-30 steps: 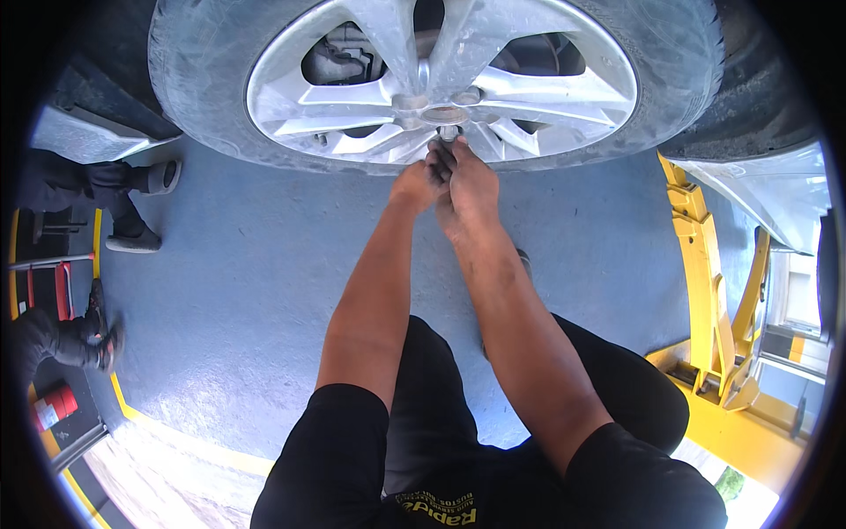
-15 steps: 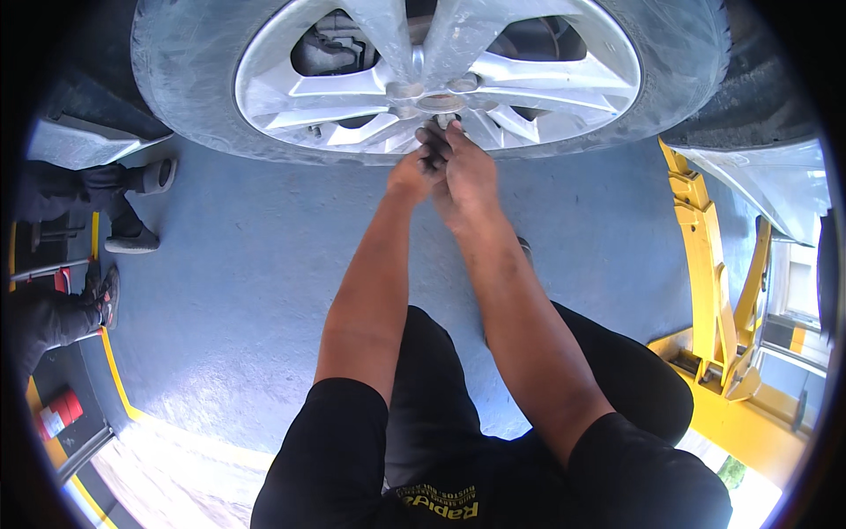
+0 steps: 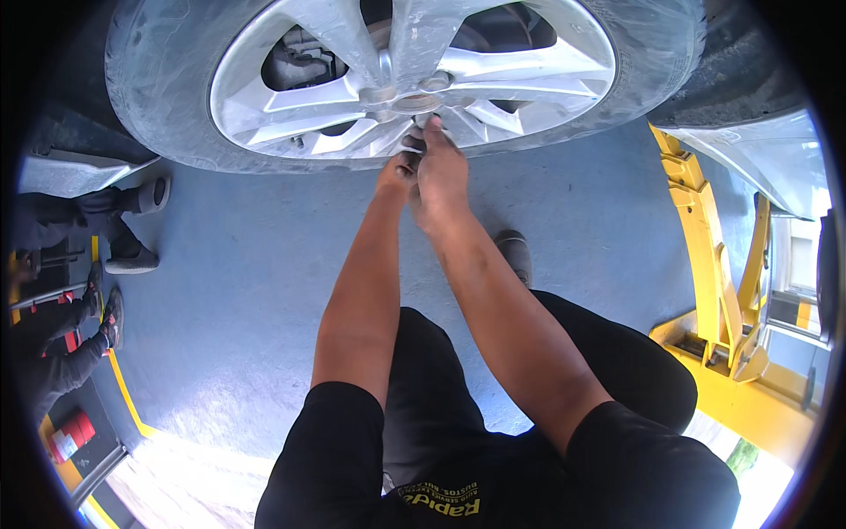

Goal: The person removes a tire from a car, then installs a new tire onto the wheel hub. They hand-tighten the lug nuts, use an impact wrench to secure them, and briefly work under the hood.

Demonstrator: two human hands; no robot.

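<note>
Working, likely hand-threading a fastener, just near of the hub (image 3: 416, 103) on the far wheel (image 3: 414, 48), we've left hand (image 3: 396, 175) and right hand (image 3: 442, 176) curled together, can't tell what's gripped; next probably calls for straight, steady turning.

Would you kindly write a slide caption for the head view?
Both hands close together at a silver wheel, just below its centre, a yellow lift arm to the right.

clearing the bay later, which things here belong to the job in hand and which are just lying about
Job in hand:
- wheel and tire
- left hand and right hand, close together at the wheel
- probably the yellow lift

Apparently just about:
- red can-like thing, lower left
- grey bar near it
</note>
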